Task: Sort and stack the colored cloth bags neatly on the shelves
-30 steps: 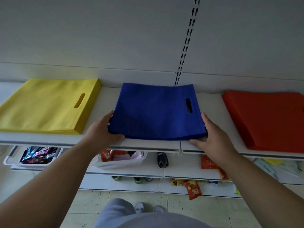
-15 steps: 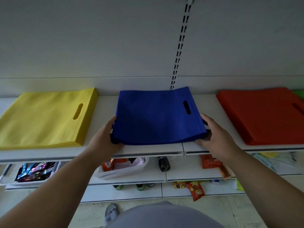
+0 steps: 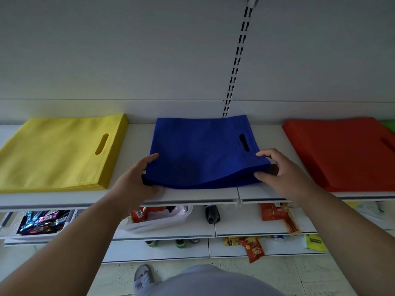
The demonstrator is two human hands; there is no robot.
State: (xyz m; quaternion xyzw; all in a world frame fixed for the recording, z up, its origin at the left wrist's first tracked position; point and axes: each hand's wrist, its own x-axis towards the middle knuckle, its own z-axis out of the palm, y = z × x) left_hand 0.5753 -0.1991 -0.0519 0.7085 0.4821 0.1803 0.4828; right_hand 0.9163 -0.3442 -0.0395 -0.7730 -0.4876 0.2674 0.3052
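The red bag stack (image 3: 342, 152) is running off the right edge — as is a green sliver (image 3: 389, 126). The yellow stack's (image 3: 57, 152) left corner is getting cropped too.

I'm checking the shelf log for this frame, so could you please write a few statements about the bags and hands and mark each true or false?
1. The blue bag stack lies between the yellow bag stack and the red bag stack. True.
2. The left hand holds the yellow bag stack. False: it grips the blue stack's near left corner.
3. The right hand pinches the blue stack's near right corner. True.
4. The blue bags' handle cutout faces the yellow stack. False: it is on the side toward the red stack.
5. The blue stack sits on the floor. False: it rests on the top shelf.
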